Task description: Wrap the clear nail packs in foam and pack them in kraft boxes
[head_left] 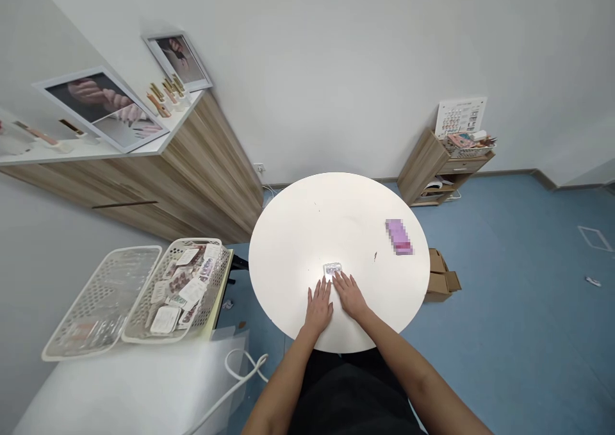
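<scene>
**Two bare hands rested on a round white tabletop (288, 230).**
The left hand (318, 308) and right hand (350, 296) lay flat, their fingers (339, 280) open and gripping nothing, with the tips at the near edge of a small clear plastic case (332, 270). A blurred pink box (398, 237) sat well apart, toward the right.

Your round white table (288, 243) carries a small clear packet (332, 270) near the edge closest to you and, well apart on the right, a blurred pink box (398, 237). To your left, a pale yellow table (225, 281) bears two white lattice baskets (175, 291), one filled with paper packets. Higher up, a white shelf (96, 147) holds framed photos (100, 108) and small stands (166, 95). The blue floor (490, 332) carries a cardboard box (441, 276) and a wooden rack (423, 166).
</scene>
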### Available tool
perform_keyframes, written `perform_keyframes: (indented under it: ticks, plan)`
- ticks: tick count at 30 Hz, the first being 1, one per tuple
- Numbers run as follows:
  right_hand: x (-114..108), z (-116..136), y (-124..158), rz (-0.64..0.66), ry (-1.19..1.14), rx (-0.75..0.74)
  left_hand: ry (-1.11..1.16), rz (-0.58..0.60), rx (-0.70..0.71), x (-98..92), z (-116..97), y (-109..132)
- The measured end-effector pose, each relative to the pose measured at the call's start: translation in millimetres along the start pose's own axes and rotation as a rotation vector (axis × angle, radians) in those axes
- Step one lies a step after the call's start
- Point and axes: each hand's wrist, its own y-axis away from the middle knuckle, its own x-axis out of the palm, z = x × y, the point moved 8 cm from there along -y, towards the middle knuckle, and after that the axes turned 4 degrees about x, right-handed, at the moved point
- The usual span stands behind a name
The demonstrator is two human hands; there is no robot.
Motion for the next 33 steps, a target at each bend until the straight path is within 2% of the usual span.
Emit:
perform_keyframes:
  ticks: [8,14,17,21,24,26,28,30,33]
  plan:
    - [0.5,-0.3,2.3,-0.007,0.002,-0.011,-0.004,-0.021,-0.007,4.8,-0.6,2.1]
    - [-6.4,-15.0,-22.6,-0.008,-0.094,-0.024,0.028,-0.033,-0.007,-1.1,-3.1,6.9]
    - [-5.0,-26.5,-41.2,0.018,-0.129,-0.065,0.042,-0.053,-0.072,-2.8,5.1,11.8]
    - [-6.2,-35.1,-67.7,0.003,-0.167,-0.157,0.037,-0.136,-0.214,-12.3,28.9,18.1]
    - [-4.3,-43.1,-86.7,-0.011,-0.153,-0.113,0.029,-0.242,-0.337,-35.5,54.6,27.2]
    - [-1.5,-43.7,-96.8,-0.010,-0.129,-0.066,0.020,-0.330,-0.437,-59.1,76.9,40.4]
    - [-2.0,-34.1,-106.3,-0.026,-0.125,-0.055,0.004,-0.431,-0.552,-86.3,103.7,61.8]
    - [-7.9,-10.0,-117.7,-0.059,-0.160,-0.088,-0.020,-0.525,-0.645,-112.8,132.1,88.8]
    - [-25.2,55.1,-139.3,-0.101,-0.261,-0.214,-0.061,-0.605,-0.764,-142.9,177.6,133.5]
